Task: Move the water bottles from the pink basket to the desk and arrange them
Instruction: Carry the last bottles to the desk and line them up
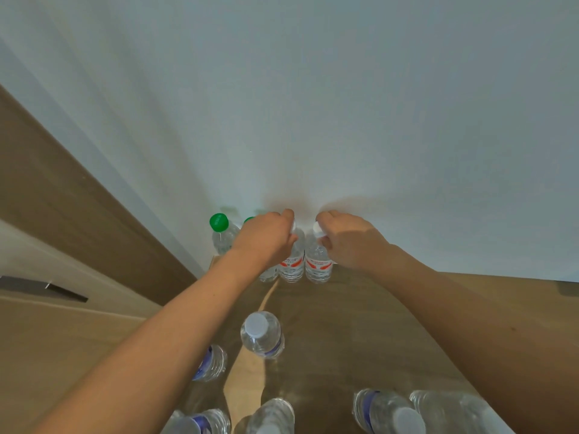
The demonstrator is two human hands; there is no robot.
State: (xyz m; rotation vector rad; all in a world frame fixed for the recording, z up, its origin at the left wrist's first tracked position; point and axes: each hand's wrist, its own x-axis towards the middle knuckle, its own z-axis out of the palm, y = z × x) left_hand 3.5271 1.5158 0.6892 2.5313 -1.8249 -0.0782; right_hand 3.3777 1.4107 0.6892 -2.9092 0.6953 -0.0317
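A pale wall (313, 104) fills the upper view, with a brown wood panel (62, 195) running down the left. Below it lies the wood-grain worktop (360, 324), its far edge meeting the wall. The pink basket is not in view.

Both forearms reach away from the camera to the back row. The left hand (263, 239) has its fingers curled over the cap and neck of a red-labelled bottle (293, 264); the right hand (351, 239) pinches the white cap of the second red-labelled bottle (318, 264) just beside it. Both bottles stand upright, long axes vertical, directly beneath the fingers, and look to be touching or nearly so. To their left stand a green-capped bottle (221, 233) and another green cap (249, 219) mostly hidden behind the left hand.

Nearer the camera, well apart from that row, stand blue-labelled bottles: one in the middle (262, 335), one by the left forearm (211, 363), and several along the bottom edge (385, 411).

Judging by this, the pair is being squared into the row against the wall; any nudge should be sideways, since top-held bottles tip easily.
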